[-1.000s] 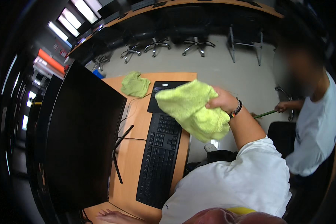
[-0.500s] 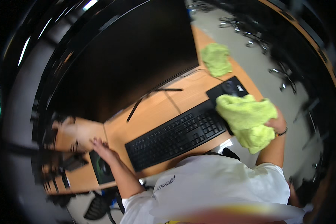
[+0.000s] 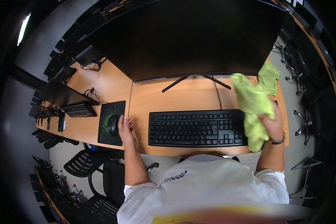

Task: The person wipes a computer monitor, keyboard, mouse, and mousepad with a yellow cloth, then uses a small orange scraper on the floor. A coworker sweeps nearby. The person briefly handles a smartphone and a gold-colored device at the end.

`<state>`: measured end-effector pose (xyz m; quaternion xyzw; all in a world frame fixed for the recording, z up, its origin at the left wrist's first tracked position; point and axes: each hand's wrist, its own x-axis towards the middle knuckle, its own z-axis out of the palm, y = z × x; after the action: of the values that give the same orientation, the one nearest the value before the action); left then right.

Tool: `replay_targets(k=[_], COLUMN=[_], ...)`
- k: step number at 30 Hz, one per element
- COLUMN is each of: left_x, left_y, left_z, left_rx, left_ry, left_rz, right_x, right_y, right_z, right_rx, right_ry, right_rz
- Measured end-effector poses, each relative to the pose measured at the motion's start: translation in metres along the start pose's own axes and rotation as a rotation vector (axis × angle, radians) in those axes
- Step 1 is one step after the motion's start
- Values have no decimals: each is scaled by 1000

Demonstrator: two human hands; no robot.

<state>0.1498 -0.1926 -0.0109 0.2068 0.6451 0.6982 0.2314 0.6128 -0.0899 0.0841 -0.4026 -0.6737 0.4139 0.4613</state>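
Observation:
My right hand (image 3: 272, 124) grips a bunched lime-green cloth (image 3: 253, 104), which hangs over the right end of a black keyboard (image 3: 198, 128). The cloth hides most of the mouse pad on that side. My left hand (image 3: 127, 130) hovers with loosely bent fingers, holding nothing. It is beside a black mouse (image 3: 113, 125) on a dark mouse pad with green markings (image 3: 107, 112); I cannot tell whether it touches the pad's edge. Behind the keyboard stands a large black monitor (image 3: 190, 41) with a dark screen. A second lime-green cloth (image 3: 268, 77) lies at the desk's right edge.
The monitor's splayed legs (image 3: 174, 85) rest on the wooden desk (image 3: 164, 98), with a cable running near them. Further left are another dark screen (image 3: 67, 89) and a black box-like device (image 3: 79, 110). Mesh office chairs (image 3: 84, 163) stand below the desk; wheeled chair bases (image 3: 302, 123) are to the right.
My view has turned level and nearer the desk's middle. My left hand has come beside the mouse. The cloth stays in my right hand, now hanging more upright over the keyboard's right end.

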Motion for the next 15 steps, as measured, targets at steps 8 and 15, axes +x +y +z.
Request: replay_targets(k=[8, 15], left_x=[8, 16], left_y=[-33, -33], left_z=[-5, -10], left_rx=[181, 67], left_ry=[-364, -527], left_rz=[-423, -739], right_x=[85, 74], right_y=[4, 32], right_z=[239, 342], right_rx=[-533, -796], right_ry=[-393, -877], right_rz=[-228, -122])
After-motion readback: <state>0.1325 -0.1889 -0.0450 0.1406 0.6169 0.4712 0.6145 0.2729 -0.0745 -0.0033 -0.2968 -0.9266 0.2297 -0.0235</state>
